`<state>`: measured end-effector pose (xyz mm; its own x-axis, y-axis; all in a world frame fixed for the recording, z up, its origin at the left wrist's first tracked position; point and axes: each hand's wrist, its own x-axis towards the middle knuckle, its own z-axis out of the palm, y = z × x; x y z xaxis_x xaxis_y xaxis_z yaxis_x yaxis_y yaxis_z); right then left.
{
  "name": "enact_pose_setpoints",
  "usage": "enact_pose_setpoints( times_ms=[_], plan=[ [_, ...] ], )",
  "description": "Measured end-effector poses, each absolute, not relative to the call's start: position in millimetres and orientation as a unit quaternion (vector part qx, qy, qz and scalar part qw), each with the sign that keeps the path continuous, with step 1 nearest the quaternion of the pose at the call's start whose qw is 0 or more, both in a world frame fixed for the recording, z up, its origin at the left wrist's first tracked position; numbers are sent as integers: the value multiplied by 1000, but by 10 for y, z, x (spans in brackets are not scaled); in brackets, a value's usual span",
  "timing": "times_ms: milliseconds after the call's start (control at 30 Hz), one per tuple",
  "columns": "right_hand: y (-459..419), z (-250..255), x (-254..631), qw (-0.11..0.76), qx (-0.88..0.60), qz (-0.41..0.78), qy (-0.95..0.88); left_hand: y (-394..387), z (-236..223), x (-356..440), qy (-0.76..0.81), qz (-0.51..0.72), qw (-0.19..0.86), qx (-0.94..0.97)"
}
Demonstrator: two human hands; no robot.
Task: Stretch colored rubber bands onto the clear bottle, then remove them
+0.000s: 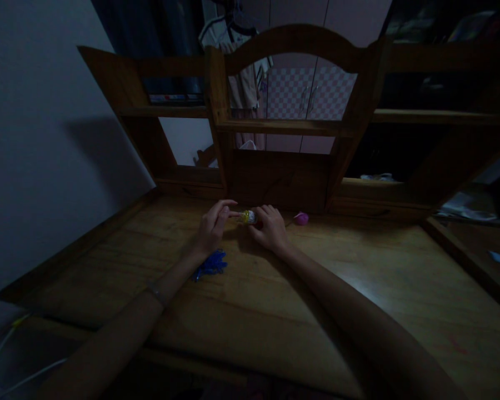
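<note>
Both my hands meet over the far middle of a wooden desk (pixel 275 300). My right hand (pixel 270 228) is closed round a small yellow and clear capsule-like object (pixel 247 216). My left hand (pixel 213 226) pinches at the left end of that same object with its fingertips. What the object contains is too dim to make out. A blue crumpled item (pixel 211 264) lies on the desk just beside my left wrist. A thin bracelet (pixel 156 293) sits on my left forearm.
A small pink rounded object (pixel 301 218) rests on the desk right of my hands, against the wooden hutch (pixel 283 178) with its open shelves. A grey wall (pixel 37 166) stands at left. White cables (pixel 8 355) hang at the lower left. Papers (pixel 462 211) lie far right.
</note>
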<state>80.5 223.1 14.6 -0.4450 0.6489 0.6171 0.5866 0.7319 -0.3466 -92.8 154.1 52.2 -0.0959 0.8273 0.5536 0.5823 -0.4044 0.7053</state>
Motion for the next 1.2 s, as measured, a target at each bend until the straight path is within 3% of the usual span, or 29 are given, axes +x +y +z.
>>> enact_pose_setpoints(
  times_ms=[433, 733, 1200],
  plan=[
    [2229, 134, 804, 373, -356, 38, -856, 1558, 478, -912, 496, 489, 226, 681],
    [2215, 156, 804, 363, -348, 34, -864, 1588, 472, -918, 499, 453, 216, 706],
    [2213, 157, 808, 370, -359, 27, -857, 1632, 451, -968, 503, 537, 224, 639]
  ],
)
